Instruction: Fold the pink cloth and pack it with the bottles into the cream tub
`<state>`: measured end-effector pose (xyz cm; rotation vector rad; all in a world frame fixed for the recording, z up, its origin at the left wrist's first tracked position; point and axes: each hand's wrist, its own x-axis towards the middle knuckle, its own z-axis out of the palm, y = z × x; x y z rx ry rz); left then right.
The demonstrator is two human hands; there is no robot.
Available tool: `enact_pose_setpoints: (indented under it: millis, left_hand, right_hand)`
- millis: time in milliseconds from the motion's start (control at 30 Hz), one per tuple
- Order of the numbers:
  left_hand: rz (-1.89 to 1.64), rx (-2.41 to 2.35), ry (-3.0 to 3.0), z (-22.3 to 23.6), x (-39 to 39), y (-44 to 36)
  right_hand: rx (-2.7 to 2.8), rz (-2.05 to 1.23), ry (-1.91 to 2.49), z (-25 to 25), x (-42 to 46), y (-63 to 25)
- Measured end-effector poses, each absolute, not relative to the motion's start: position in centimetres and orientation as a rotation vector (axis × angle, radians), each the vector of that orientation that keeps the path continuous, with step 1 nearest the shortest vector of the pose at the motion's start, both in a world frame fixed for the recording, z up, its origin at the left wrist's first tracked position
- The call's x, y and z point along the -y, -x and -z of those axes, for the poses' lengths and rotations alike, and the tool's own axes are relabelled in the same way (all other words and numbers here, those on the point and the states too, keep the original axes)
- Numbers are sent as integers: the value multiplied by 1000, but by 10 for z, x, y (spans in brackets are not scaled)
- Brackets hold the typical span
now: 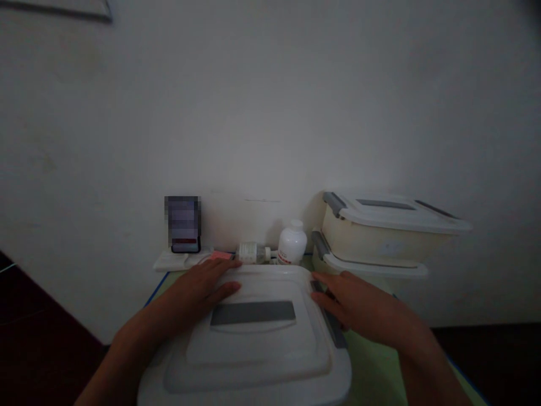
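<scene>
A: Two hands on one white storage box (253, 344), lower centre of frame. Lid on, grey handle strip (252, 312) across its middle.

B: Left hand?

A: Left hand (202, 288) lies flat on the lid's upper left part, fingers spread and loose, thumb pointing toward the grey strip. Nothing gripped, just resting.

B: Right hand?

A: Right hand (359, 307) at the box's right edge, fingers stretched out over the grey side latch (332, 327), touching it. Open, not curled round anything I can see. Whether it presses the latch, cannot tell.

B: What's the box sitting on?

A: Green table (372, 366) with blue edging, visible lower right of the box.

B: Rest of the scene?

A: Right of centre, two more cream boxes stacked (380, 237), white lids, grey latches, against the wall. Just left of them a white bottle (291, 243) with a red label, upright. Beside that a small clear bottle (252, 252) lying on its side. Pink item (221, 255) next to it, too small to identify. Left of centre, a phone (183, 224) propped upright on a white stand (175, 260), screen blurred. Plain white wall (270, 113) fills the upper frame. Dim lighting overall.
</scene>
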<state>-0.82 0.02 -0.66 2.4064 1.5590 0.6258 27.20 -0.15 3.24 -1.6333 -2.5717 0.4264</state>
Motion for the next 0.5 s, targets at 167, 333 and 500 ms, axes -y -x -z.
enact_pose_setpoints:
  millis: [167, 333, 500]
  left_hand:
    - [-485, -1549, -2468, 5, 3, 9]
    - [-403, -1567, -2421, -2, 4, 7]
    - [-376, -1551, -2402, -5, 5, 13]
  right_hand:
    - [2619, -356, 1593, -31, 4, -269]
    - [2596, -461, 1576, -31, 1, -273]
    - [2537, -970, 1430, -30, -8, -282]
